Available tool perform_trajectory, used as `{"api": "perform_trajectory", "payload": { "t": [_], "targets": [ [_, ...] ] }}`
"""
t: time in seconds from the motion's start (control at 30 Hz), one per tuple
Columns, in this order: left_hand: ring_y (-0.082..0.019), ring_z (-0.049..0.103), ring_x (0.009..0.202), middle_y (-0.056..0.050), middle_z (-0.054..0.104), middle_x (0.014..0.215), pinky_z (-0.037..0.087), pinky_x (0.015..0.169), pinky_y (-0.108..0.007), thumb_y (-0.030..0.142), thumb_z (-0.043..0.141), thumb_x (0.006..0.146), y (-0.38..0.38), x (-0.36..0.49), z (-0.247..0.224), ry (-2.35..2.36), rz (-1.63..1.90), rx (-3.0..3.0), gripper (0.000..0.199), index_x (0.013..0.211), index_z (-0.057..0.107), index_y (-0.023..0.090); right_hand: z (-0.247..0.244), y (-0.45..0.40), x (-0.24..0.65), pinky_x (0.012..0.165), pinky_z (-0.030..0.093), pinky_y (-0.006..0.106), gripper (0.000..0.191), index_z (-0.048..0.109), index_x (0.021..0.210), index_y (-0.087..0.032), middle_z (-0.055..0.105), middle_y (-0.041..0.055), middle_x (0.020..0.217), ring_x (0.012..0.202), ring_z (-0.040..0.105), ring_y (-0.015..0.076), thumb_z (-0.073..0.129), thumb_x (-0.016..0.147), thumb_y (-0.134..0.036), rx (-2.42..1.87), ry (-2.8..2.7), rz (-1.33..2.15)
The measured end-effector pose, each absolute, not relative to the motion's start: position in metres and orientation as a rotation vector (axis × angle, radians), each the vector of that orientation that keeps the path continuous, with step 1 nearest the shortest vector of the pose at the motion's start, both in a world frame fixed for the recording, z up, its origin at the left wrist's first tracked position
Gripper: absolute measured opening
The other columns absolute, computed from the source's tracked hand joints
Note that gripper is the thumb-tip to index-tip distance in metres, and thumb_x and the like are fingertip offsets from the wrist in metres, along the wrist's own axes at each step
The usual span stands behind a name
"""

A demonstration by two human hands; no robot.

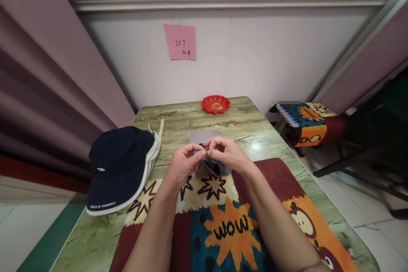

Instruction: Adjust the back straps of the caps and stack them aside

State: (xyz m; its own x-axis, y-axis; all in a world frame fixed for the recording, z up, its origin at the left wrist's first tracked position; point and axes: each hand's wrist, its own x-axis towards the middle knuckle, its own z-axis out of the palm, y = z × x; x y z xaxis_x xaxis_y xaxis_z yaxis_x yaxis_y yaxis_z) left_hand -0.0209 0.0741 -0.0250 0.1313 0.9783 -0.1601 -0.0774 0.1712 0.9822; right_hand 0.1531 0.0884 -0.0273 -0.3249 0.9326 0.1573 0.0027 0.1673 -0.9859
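Note:
Near the middle of the table, my left hand and my right hand pinch the upper edge of a small grey fabric item, their fingertips almost touching. The item has a dark opening facing me and hangs below the fingers. Part of it is hidden behind my hands. Just behind them a flat grey-purple piece lies on the table; whether it belongs to the same item I cannot tell.
Dark blue caps with white edges lie at the table's left edge. A red scalloped dish sits at the back. A colourful "WOW" mat covers the front. A pink note hangs on the wall; a stool stands right.

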Motion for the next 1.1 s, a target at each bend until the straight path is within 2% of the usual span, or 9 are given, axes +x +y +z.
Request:
{"api": "perform_trajectory", "payload": {
  "t": [0.2,0.43,0.63,0.87,1.1],
  "targets": [
    [-0.003,0.033,0.034,0.007,0.047,0.045,0.019,0.034,-0.015,0.043,0.084,0.064,0.074,-0.02,-0.025,1.113,1.027,1.079,0.035,0.076,0.064,0.015,-0.027,0.088,0.157,0.075,0.049,0.03,0.023,0.058,0.068,-0.019,0.067,0.0044,0.1,0.081,0.062,0.0157,0.074,0.073,-0.035,-0.902,-1.451,1.481],
    [-0.002,0.035,0.035,0.006,0.049,0.049,0.018,0.033,-0.014,0.042,0.085,0.062,0.074,-0.02,-0.023,1.067,1.047,1.008,0.037,0.072,0.062,0.015,-0.028,0.089,0.158,0.073,0.05,0.029,0.028,0.063,0.074,-0.019,0.069,0.003,0.092,0.079,0.063,0.0152,0.081,0.071,-0.041,-0.806,-1.361,1.596],
    [-0.003,0.036,0.034,0.006,0.05,0.046,0.02,0.033,-0.014,0.043,0.083,0.067,0.073,-0.022,-0.023,1.051,0.989,1.044,0.035,0.073,0.062,0.015,-0.032,0.091,0.157,0.074,0.051,0.028,0.029,0.065,0.077,-0.02,0.068,0.0006,0.082,0.076,0.064,0.0148,0.081,0.071,-0.044,-0.788,-1.315,1.63],
    [-0.006,0.044,0.038,0.003,0.055,0.047,0.03,0.037,-0.016,0.044,0.079,0.07,0.074,-0.026,-0.025,1.073,0.949,1.112,0.033,0.074,0.063,0.015,-0.034,0.091,0.155,0.075,0.05,0.027,0.027,0.063,0.078,-0.02,0.067,0.0001,0.082,0.077,0.063,0.0137,0.081,0.074,-0.04,-0.75,-1.347,1.594],
    [-0.004,0.039,0.039,0.003,0.054,0.049,0.025,0.041,-0.016,0.042,0.078,0.073,0.076,-0.029,-0.029,1.005,0.942,1.067,0.031,0.074,0.064,0.014,-0.036,0.092,0.148,0.06,0.046,0.023,0.034,0.063,0.073,-0.018,0.063,-0.0023,0.07,0.062,0.056,0.0099,0.085,0.065,-0.043,-0.78,-1.313,1.529]
  ]
}}
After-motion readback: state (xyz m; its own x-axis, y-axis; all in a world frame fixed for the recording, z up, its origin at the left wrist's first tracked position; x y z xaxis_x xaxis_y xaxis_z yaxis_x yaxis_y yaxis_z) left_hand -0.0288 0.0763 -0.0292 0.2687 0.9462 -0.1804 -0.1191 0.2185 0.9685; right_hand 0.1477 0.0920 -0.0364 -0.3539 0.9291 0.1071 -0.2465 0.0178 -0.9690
